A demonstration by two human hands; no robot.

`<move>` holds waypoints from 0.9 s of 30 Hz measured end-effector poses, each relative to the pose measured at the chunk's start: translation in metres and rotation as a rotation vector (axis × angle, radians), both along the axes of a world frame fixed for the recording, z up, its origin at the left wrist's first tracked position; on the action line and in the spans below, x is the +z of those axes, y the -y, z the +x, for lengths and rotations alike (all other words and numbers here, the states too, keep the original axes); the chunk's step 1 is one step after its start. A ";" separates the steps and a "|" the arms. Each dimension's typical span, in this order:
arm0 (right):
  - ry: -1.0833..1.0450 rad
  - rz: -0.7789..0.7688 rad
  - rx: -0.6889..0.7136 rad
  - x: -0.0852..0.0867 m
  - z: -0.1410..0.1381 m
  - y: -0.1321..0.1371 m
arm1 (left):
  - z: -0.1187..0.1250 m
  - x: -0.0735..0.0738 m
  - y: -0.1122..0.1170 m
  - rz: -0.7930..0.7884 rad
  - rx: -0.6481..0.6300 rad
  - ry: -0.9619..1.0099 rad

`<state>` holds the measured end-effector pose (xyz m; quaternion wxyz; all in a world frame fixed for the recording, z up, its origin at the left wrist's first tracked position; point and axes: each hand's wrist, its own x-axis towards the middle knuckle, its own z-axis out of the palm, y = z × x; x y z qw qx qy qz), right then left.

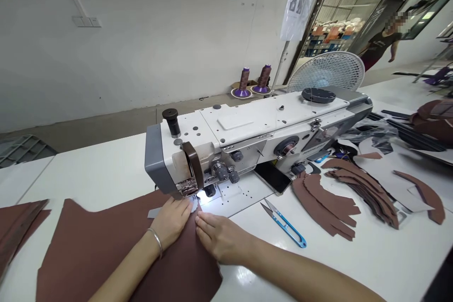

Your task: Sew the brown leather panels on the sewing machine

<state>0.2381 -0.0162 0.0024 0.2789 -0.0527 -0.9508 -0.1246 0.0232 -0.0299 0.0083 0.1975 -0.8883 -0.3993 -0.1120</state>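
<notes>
A large brown leather-like panel (pixel 95 236) lies under the head of a white sewing machine (pixel 233 127). My left hand (pixel 172 219), with a silver bangle at the wrist, is closed on the panel just left of the lit needle area. A small pale piece (pixel 194 205) shows at its fingertips, partly hidden. My right hand (pixel 221 238) pinches the panel near its right edge, just in front of the needle. Its fingers are pressed together. To the right lie blue-handled thread snips (pixel 286 224), apart from the hand.
Behind the machine stand two brown thread spools (pixel 244 80) and a fan (pixel 327 73). A dark phone (pixel 273 177) lies by the machine bed. Curved brown pieces (pixel 323 203) are stacked at right; more brown material (pixel 21 226) lies at left. A person (pixel 382 45) is in the background.
</notes>
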 end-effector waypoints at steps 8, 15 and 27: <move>0.009 -0.010 -0.020 -0.001 -0.001 -0.003 | 0.011 0.001 -0.003 -0.174 0.096 -0.083; -0.012 0.003 -0.024 -0.002 0.000 -0.006 | 0.019 -0.006 0.000 -0.170 0.192 -0.103; -0.013 0.068 -0.057 -0.008 -0.002 0.008 | 0.035 -0.003 0.019 -0.021 0.431 0.146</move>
